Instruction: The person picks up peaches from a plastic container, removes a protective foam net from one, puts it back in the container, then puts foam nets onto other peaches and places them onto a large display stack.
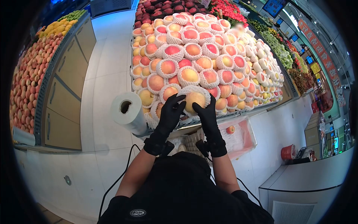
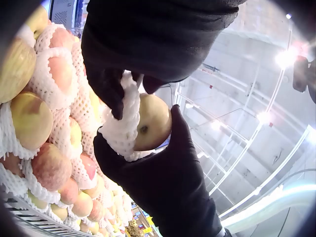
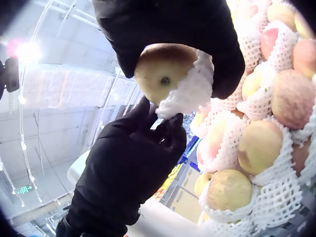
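A yellowish apple (image 1: 195, 100) partly covered by a white foam net (image 2: 122, 129) is between two black-gloved hands at the near edge of the fruit pile. The right hand (image 1: 207, 115) grips the apple with thumb and fingers spread around it. In the right wrist view the apple (image 3: 160, 74) shows its bare end, with the net (image 3: 190, 91) over the other side. The left hand (image 1: 170, 113) pinches the rim of the net with its fingertips. In the left wrist view the left hand (image 2: 143, 44) is above and the right hand (image 2: 165, 182) below.
Netted apples (image 1: 188, 74) fill the sloping display ahead. A roll of plastic bags (image 1: 128, 112) stands at its left corner. Below right is a crate (image 1: 244, 136) with one apple (image 1: 230, 130) in it. Another fruit stand (image 1: 37, 82) is on the left, across a tiled aisle.
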{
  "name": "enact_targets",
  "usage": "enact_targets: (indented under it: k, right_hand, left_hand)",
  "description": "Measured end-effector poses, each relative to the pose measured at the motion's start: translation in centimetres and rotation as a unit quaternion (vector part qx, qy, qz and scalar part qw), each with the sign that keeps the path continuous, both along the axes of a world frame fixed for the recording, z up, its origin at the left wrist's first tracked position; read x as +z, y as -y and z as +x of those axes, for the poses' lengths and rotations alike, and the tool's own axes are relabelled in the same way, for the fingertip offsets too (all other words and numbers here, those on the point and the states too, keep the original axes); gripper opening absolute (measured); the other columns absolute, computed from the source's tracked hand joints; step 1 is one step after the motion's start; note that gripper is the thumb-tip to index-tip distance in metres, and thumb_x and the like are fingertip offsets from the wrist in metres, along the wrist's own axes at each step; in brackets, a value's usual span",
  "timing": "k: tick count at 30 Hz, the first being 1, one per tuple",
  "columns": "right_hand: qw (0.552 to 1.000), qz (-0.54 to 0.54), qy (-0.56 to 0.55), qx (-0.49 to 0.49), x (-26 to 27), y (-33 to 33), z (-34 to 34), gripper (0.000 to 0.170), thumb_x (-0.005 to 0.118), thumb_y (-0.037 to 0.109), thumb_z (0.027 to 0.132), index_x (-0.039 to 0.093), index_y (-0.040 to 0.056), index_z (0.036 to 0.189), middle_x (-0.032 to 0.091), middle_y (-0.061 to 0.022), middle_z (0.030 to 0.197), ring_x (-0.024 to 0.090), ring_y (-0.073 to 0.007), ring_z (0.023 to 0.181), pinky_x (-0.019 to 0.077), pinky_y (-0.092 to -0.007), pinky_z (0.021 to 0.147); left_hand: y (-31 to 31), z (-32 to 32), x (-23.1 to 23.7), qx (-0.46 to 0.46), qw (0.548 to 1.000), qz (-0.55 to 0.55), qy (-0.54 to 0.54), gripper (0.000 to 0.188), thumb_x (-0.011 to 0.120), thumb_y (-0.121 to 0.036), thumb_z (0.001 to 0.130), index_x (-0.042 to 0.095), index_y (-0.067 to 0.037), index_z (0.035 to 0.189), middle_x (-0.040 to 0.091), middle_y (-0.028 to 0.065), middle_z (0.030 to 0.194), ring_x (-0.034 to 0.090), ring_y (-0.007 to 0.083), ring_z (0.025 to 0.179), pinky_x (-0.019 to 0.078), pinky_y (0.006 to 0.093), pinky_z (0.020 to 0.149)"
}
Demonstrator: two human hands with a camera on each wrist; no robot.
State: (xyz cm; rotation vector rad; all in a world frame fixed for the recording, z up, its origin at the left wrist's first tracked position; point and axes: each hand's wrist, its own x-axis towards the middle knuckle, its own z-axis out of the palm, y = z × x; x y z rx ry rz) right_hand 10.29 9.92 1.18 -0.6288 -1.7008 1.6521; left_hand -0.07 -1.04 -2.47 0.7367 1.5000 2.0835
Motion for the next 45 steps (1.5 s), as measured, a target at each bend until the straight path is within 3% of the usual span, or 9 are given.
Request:
enact_targets:
  k: [3,6,15,16,27,32,36,42,45]
  right_hand:
    - [0.998,-0.047,-0.030,-0.007,0.1,0.0,0.2,0.077,0.078,0.013,0.073,0.032,-0.0002,0.133,0.046,-0.0157,0.126,0.051,-0.0247,0.114,0.0478,-0.0360,0.094]
    - [0.998,-0.027,-0.051,-0.018,-0.4,0.2,0.1,0.075,0.078,0.011,0.073,0.034,-0.0005,0.132,0.047,-0.0154,0.125,0.052,-0.0241,0.114,0.0484,-0.0355,0.093]
    - [0.999,0.051,-0.006,-0.009,1.2,1.2,0.5,0.075,0.079,0.009,0.070,0.037,-0.0009,0.131,0.051,-0.0149,0.123,0.054,-0.0240,0.111,0.0477,-0.0357,0.093]
    - [1.000,0.028,-0.006,0.003,1.6,1.6,0.8,0.075,0.079,0.010,0.070,0.037,-0.0010,0.131,0.051,-0.0151,0.123,0.054,-0.0240,0.111,0.0475,-0.0357,0.093]
    - [0.997,-0.011,0.041,0.063,0.6,1.4,1.0,0.054,0.066,0.015,0.084,0.047,0.0027,0.134,0.058,-0.0121,0.120,0.056,-0.0190,0.108,0.0452,-0.0314,0.091]
    - [0.992,0.108,0.062,-0.009,1.6,1.7,0.5,0.044,0.066,0.014,0.084,0.057,0.0051,0.127,0.060,-0.0053,0.109,0.059,-0.0130,0.091,0.0475,-0.0259,0.080]
    - [0.999,-0.020,0.032,0.003,0.7,1.6,0.4,0.041,0.068,0.012,0.084,0.056,0.0022,0.122,0.050,0.0014,0.079,0.050,-0.0052,0.072,0.0420,-0.0189,0.066]
    - [0.994,0.043,0.097,-0.001,-1.3,1.6,0.2,0.025,0.065,0.014,0.087,0.063,-0.0031,0.104,0.066,-0.0075,0.089,0.058,-0.0120,0.080,0.0468,-0.0275,0.073]
    - [0.988,0.110,0.102,-0.026,-0.9,1.5,0.3,0.023,0.064,0.014,0.087,0.063,-0.0036,0.101,0.065,-0.0070,0.082,0.058,-0.0108,0.076,0.0470,-0.0275,0.072]
  left_hand:
    - [0.7,0.4,0.7,0.034,0.997,-0.063,-0.006,0.027,0.066,-0.002,0.081,0.064,-0.003,0.108,0.057,0.0082,0.112,0.055,0.0100,0.072,0.0490,0.0249,0.064]
    - [0.7,1.1,1.1,0.128,0.958,-0.068,-0.248,0.028,0.061,0.003,0.081,0.062,-0.003,0.108,0.059,0.0081,0.106,0.054,0.0082,0.069,0.0476,0.0227,0.059]
    - [1.3,0.8,2.7,0.049,0.997,0.049,-0.032,0.040,0.068,-0.005,0.083,0.052,-0.006,0.120,0.058,0.0040,0.099,0.052,0.0061,0.069,0.0461,0.0254,0.063]
    - [1.1,-0.4,0.5,0.052,0.984,-0.040,-0.165,0.047,0.071,-0.013,0.084,0.048,-0.005,0.124,0.057,0.0038,0.100,0.053,0.0073,0.076,0.0477,0.0250,0.067]
    - [2.6,-0.8,0.2,-0.195,0.953,0.042,0.227,0.054,0.066,-0.030,0.088,0.046,-0.002,0.130,0.057,0.0071,0.118,0.057,0.0141,0.104,0.0503,0.0279,0.084]
    - [2.4,0.2,0.0,-0.159,0.969,0.063,0.178,0.056,0.066,-0.029,0.089,0.044,0.000,0.131,0.057,0.0079,0.120,0.058,0.0158,0.105,0.0499,0.0295,0.086]
    - [2.4,0.1,0.0,-0.162,0.940,0.155,0.258,0.058,0.067,-0.025,0.087,0.041,0.002,0.132,0.056,0.0087,0.120,0.058,0.0170,0.105,0.0491,0.0308,0.088]
    - [3.2,-0.7,-1.8,-0.088,0.981,0.071,0.156,0.052,0.068,-0.018,0.084,0.045,0.002,0.126,0.057,0.0091,0.118,0.058,0.0167,0.105,0.0490,0.0319,0.089]
    - [3.2,-0.1,-0.4,-0.113,0.959,0.137,0.221,0.052,0.069,-0.017,0.083,0.046,0.002,0.125,0.059,0.0091,0.115,0.058,0.0164,0.105,0.0493,0.0321,0.089]
